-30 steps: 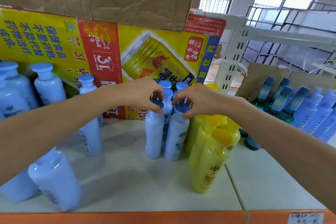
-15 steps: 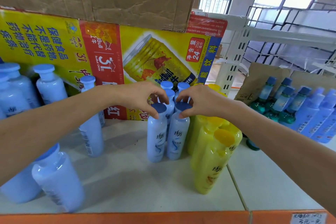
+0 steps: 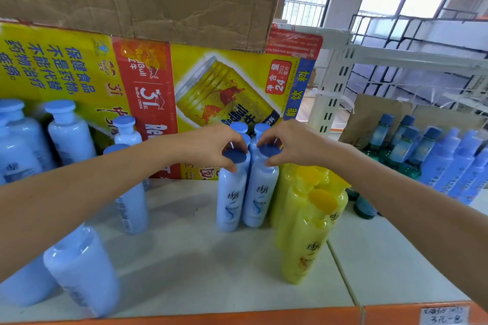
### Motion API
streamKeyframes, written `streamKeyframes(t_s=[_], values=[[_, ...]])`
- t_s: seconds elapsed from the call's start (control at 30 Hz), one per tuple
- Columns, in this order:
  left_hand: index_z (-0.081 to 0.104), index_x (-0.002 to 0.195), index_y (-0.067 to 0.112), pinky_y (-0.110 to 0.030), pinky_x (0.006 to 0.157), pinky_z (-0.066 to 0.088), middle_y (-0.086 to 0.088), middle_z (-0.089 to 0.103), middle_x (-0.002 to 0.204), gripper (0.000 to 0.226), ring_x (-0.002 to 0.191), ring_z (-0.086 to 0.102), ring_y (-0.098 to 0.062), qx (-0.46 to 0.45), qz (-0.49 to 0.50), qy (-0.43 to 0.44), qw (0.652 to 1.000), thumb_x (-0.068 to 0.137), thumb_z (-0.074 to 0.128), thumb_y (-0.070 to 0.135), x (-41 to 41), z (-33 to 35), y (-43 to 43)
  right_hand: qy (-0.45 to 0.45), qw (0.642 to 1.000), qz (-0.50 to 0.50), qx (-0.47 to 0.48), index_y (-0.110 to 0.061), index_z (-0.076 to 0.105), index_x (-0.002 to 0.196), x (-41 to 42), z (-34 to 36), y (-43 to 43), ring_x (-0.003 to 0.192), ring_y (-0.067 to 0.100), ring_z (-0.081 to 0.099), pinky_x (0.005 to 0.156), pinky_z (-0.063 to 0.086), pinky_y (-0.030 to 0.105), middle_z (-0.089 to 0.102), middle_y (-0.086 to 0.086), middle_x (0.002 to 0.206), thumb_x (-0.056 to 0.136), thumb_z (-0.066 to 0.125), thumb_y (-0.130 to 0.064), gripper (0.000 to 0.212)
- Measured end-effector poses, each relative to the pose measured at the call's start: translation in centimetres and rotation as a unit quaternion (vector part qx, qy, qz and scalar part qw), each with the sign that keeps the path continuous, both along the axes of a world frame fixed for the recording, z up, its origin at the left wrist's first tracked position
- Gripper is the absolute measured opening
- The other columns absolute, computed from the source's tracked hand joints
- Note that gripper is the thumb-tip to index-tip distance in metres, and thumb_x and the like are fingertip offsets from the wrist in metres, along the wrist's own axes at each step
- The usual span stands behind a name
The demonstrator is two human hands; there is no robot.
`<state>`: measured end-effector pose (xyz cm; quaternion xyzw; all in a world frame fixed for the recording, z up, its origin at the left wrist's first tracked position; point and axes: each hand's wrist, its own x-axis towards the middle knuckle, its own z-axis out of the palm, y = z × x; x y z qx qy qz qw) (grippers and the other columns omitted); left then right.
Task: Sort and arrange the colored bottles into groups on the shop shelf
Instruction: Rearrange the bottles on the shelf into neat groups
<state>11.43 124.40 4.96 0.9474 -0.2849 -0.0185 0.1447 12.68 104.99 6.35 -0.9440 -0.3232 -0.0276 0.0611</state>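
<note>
Left hand pinches the left pale-blue bottle by its cap, right hand the right pale-blue bottle; rear bottles mostly hidden.

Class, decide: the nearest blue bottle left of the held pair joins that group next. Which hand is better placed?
Probably left: the left hand is nearer that bottle; the right hand must cross the pair.
</note>
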Motion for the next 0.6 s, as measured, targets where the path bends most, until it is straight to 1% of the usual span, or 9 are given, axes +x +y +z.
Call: streamKeyframes(t_s=[0.1,0.17,0.23,0.27,0.33,0.43,0.53,0.6], values=[[0.059,0.116,0.018,-0.024,0.077,0.047,0.005,0.057,0.102,0.042,0.094,0.055,-0.012,-0.010,0.001,0.001,1.000,0.077,0.072,0.025,0.5,0.1,-0.4,0.000,1.000,0.001,-0.006,-0.017,0.065,0.112,0.4,0.4,-0.2,0.086,0.013,0.054,0.078,0.045,0.030,0.066,0.002,0.104,0.075,0.073,-0.028,0.040],[0.058,0.116,0.018,-0.023,0.076,0.046,0.005,0.057,0.104,0.042,0.093,0.054,-0.011,-0.007,0.001,0.003,1.000,0.077,0.072,0.027,0.8,0.0,-0.6,0.000,1.000,0.002,-0.014,-0.018,0.065,0.113,0.7,0.1,-0.2,0.082,0.010,0.050,0.072,0.042,0.027,0.066,0.001,0.103,0.076,0.073,-0.028,0.040],[0.058,0.116,0.018,-0.023,0.074,0.044,0.007,0.055,0.101,0.042,0.090,0.052,-0.010,-0.003,0.002,0.001,1.000,0.077,0.071,0.027,1.1,-0.4,-0.7,0.002,1.000,0.004,-0.022,-0.019,0.064,0.114,0.8,-0.4,-0.2,0.080,0.008,0.046,0.065,0.038,0.024,0.066,0.000,0.101,0.076,0.072,-0.028,0.040],[0.057,0.117,0.018,-0.021,0.073,0.042,0.008,0.053,0.099,0.042,0.090,0.051,-0.010,-0.004,0.004,-0.001,1.000,0.078,0.071,0.026,1.2,-0.6,-0.7,0.002,1.000,0.005,-0.025,-0.020,0.064,0.114,0.9,-0.7,-0.2,0.080,0.008,0.045,0.064,0.039,0.024,0.066,-0.001,0.101,0.076,0.072,-0.028,0.040],[0.056,0.116,0.018,-0.018,0.070,0.039,0.009,0.051,0.098,0.040,0.088,0.049,-0.009,-0.007,0.006,-0.004,1.000,0.079,0.070,0.026,1.4,-0.7,-0.8,0.000,1.000,0.004,-0.027,-0.020,0.063,0.115,0.9,-1.0,-0.2,0.082,0.009,0.045,0.072,0.043,0.030,0.065,-0.001,0.104,0.077,0.071,-0.029,0.040],[0.054,0.114,0.018,-0.019,0.068,0.038,0.008,0.049,0.098,0.039,0.084,0.050,-0.009,0.004,0.003,-0.016,1.000,0.079,0.068,0.023,1.4,-1.0,-0.8,0.001,1.000,0.001,-0.028,-0.020,0.062,0.115,0.9,-1.2,-0.4,0.085,0.013,0.050,0.079,0.046,0.036,0.065,0.001,0.105,0.076,0.070,-0.028,0.041],[0.050,0.112,0.022,-0.018,0.063,0.036,0.010,0.046,0.097,0.041,0.074,0.047,-0.001,0.020,-0.008,-0.020,1.000,0.076,0.070,0.024,1.5,-1.5,-1.0,0.004,1.000,0.002,-0.024,-0.020,0.061,0.113,1.0,-1.3,-0.5,0.088,0.019,0.055,0.079,0.048,0.041,0.064,0.001,0.102,0.074,0.069,-0.024,0.040],[0.050,0.113,0.024,-0.024,0.069,0.041,0.008,0.049,0.101,0.042,0.080,0.048,-0.006,0.017,-0.006,-0.011,1.000,0.076,0.071,0.026,1.6,-1.7,-1.2,0.005,1.000,0.001,-0.025,-0.021,0.061,0.112,1.0,-1.4,-0.5,0.083,0.016,0.051,0.078,0.048,0.040,0.063,0.000,0.102,0.073,0.070,-0.024,0.040]])
